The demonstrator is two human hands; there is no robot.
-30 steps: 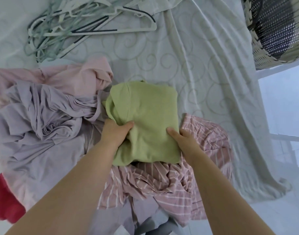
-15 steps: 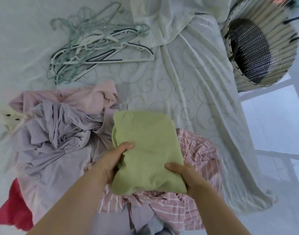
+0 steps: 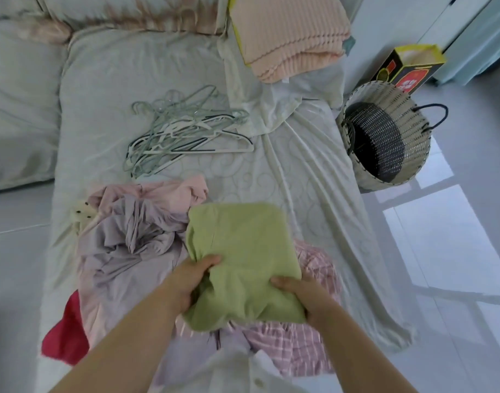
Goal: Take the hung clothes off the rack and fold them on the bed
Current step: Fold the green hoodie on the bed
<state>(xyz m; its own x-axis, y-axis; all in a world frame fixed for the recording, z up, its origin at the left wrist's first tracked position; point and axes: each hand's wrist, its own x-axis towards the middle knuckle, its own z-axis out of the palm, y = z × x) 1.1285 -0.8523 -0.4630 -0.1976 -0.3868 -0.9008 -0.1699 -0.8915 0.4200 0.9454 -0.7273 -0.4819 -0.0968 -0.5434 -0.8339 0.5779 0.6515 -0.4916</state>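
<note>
Pale swirl-patterned bed (image 3: 271, 171) lies under the folded green garment (image 3: 243, 251), which sits over the clothes heap. The left hand (image 3: 192, 282) curls round its near left corner, and the right hand (image 3: 302, 296) clamps the right corner. A pink striped shirt (image 3: 314, 344) lies beneath, with crumpled lilac clothes (image 3: 129, 245) beside it. Hangers (image 3: 183, 131) lie farther up the bed, and a wicker basket (image 3: 399, 131) stands on the floor.

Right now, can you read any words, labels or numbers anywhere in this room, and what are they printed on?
Red label on the yellow-and-black bag behind the basket: pale marks, too blurred to read.
Round emblem on the same bag: too small to read.
Green top, hangers, basket: no writing visible.
</note>
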